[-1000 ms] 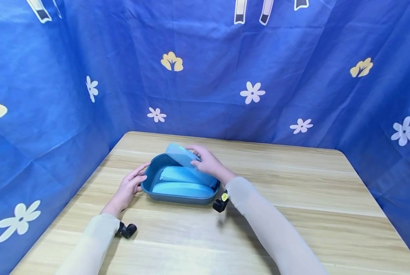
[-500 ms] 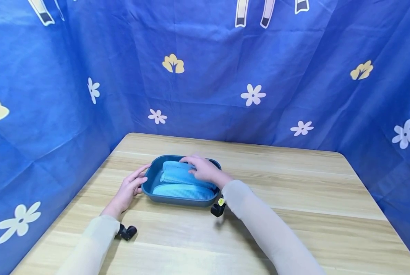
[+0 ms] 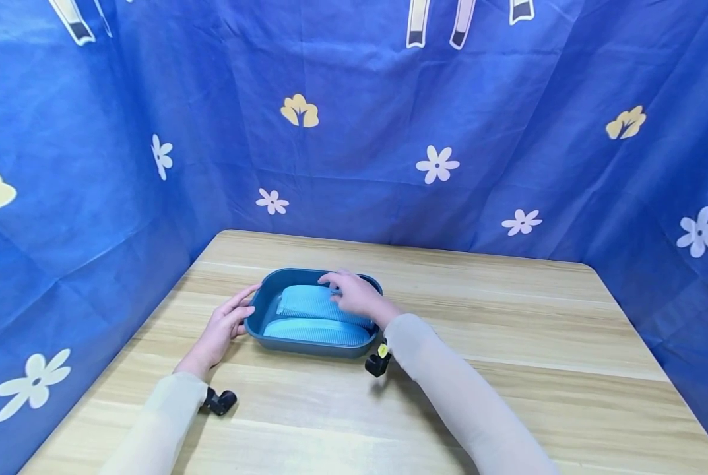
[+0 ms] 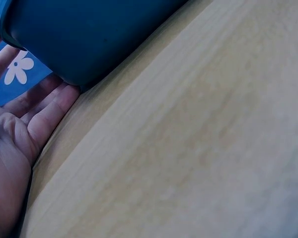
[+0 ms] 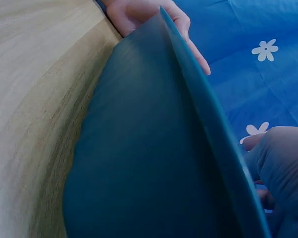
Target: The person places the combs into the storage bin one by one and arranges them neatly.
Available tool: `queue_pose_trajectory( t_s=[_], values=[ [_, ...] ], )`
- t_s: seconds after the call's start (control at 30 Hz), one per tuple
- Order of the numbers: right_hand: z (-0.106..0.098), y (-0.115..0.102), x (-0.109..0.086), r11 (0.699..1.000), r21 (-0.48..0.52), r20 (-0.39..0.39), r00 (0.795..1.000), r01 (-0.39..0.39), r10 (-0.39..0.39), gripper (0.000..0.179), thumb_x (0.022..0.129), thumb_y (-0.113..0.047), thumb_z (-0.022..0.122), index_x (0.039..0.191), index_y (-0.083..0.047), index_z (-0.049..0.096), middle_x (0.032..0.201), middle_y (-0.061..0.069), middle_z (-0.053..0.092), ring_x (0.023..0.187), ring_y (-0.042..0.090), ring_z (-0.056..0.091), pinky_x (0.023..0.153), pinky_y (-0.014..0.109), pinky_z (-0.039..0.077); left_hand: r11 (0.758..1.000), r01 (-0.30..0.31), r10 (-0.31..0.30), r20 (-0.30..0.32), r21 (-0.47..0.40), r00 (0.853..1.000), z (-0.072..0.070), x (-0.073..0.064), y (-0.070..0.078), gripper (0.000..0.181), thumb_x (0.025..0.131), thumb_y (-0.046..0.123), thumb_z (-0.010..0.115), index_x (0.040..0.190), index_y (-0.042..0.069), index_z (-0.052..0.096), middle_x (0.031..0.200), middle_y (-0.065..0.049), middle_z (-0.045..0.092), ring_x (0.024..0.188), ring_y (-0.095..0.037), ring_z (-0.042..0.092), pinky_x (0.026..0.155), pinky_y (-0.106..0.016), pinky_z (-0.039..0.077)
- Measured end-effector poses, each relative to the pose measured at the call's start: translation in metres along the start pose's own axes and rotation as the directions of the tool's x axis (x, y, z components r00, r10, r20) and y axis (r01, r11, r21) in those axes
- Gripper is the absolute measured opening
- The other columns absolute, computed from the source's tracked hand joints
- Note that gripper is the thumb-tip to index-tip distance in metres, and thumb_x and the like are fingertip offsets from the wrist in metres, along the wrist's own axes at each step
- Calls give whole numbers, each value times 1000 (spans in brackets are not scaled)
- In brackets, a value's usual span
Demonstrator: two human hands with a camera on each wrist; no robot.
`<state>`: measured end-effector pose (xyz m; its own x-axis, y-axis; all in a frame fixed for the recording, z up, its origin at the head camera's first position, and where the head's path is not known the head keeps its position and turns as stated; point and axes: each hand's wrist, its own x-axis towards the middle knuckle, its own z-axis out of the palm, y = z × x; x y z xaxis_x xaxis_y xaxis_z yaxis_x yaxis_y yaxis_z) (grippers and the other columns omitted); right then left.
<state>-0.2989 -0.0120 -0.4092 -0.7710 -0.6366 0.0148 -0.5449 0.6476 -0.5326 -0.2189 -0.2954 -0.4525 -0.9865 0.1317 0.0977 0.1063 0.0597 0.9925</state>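
Observation:
A dark blue-green plastic basin (image 3: 312,349) sits on the table, its long wall filling much of the right wrist view. Inside lie light-blue combs: a curved one (image 3: 315,332) along the near side and another (image 3: 309,302) behind it, partly covered by my right hand. My left hand (image 3: 222,326) touches the basin's left end, fingers extended along the outside; in the left wrist view, fingertips (image 4: 67,96) meet the lower wall. My right hand (image 3: 356,293) hovers inside over the rear comb's right part, fingers loosely bent. Contact there is hidden.
The wood-patterned table (image 3: 478,369) extends to the right and in front of the basin. A blue curtain (image 3: 359,119) with white flowers encloses the table's back and sides. A small black camera (image 3: 377,364) is strapped to each wrist.
A comb held raised by my right hand at the basin's back was lowered inside and now lies flat over the rear comb. The right hand loosened from it; the left stayed put.

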Motion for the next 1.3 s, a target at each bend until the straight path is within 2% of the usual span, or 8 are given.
queue_pose_trajectory(
  t_s=[0.13,0.37,0.53,0.7,0.9,1.1,1.17,1.3],
  values=[
    [-1,4,-1,1000,7,4,1000,-4,4,40,93,-13,57,132,-19,51,114,2,54,103,15,53,84,32,47,1000,-3,3,8,-2,1000,-3,3,-6,49,98,11,43,145,5,29,124,-25,42,92,-18,63,72,-30,54],
    [-4,7,-6,998,57,1,1000,-9,9,40,92,-11,58,132,-15,51,115,5,53,100,16,54,82,30,47,1000,-8,8,0,-18,1000,-7,9,-21,49,98,15,45,145,9,32,122,-20,43,89,-16,63,70,-29,54],
    [-7,11,-8,994,106,-13,1000,3,-2,40,92,-12,58,132,-14,51,115,6,53,98,16,55,82,30,48,1000,-17,17,-3,-4,1000,-6,12,-20,50,98,17,46,145,10,33,123,-22,41,90,-17,62,71,-29,54],
    [-4,16,-12,983,181,-20,1000,17,-14,41,93,-12,57,134,-14,50,115,8,54,101,17,55,83,28,48,1000,5,-5,17,4,1000,-10,12,-21,50,97,18,47,145,13,33,122,-20,42,91,-17,62,72,-30,54],
    [-4,19,-18,964,257,-94,995,67,-44,41,92,-11,58,133,-10,50,112,12,57,95,16,55,81,29,48,998,47,-44,65,-40,997,-16,13,-14,54,96,16,49,146,9,29,123,-16,44,93,-18,62,73,-32,54],
    [-7,25,-25,929,352,-189,981,115,-50,37,92,-10,58,129,-6,54,104,10,61,88,14,57,75,26,50,994,48,-41,66,-101,997,-19,15,2,53,98,14,45,146,5,26,121,-4,53,102,-15,60,77,-29,52],
    [-9,27,-28,901,413,-228,973,130,-36,35,92,-9,57,127,-4,54,102,11,62,87,15,59,72,26,51,995,38,-34,47,-91,998,-17,16,7,53,98,15,45,146,4,25,122,-7,53,103,-14,59,79,-29,52],
    [-14,32,-38,839,518,-289,957,169,-14,35,92,-7,56,126,-1,54,103,19,62,86,24,63,70,29,53,999,38,-38,1,12,999,-11,18,17,57,97,21,50,146,5,25,131,-20,45,106,-11,57,82,-28,50]
  ],
)
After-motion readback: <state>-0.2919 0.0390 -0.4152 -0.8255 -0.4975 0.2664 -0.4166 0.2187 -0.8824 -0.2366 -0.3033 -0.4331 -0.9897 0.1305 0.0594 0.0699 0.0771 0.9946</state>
